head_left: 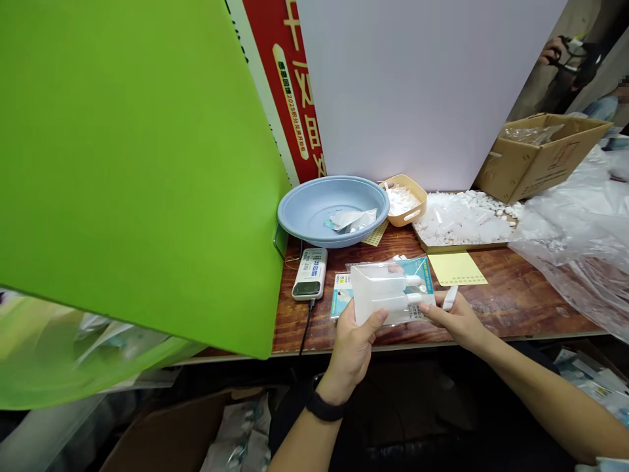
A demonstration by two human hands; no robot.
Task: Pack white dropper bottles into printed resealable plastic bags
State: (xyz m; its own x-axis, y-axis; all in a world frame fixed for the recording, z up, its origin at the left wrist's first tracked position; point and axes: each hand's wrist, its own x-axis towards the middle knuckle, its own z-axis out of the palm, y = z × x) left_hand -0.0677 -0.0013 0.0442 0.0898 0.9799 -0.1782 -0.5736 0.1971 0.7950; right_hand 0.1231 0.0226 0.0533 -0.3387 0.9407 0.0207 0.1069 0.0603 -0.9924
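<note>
Wooden surface [521, 295], 2 bare hands hold a clear plastic packet [393, 288] above it.

Left hand [350, 354] and right hand [455, 321] are both closed on the packet's edges, just over a printed card [341, 295]. Beside them lie a white electronic unit [309, 274] with a black cable [305, 328] and a blue basin [333, 210]. I judge the smooth plastic may slip from the fingers, and the white pieces [378, 298] inside could slide out if its mouth is open.
</note>
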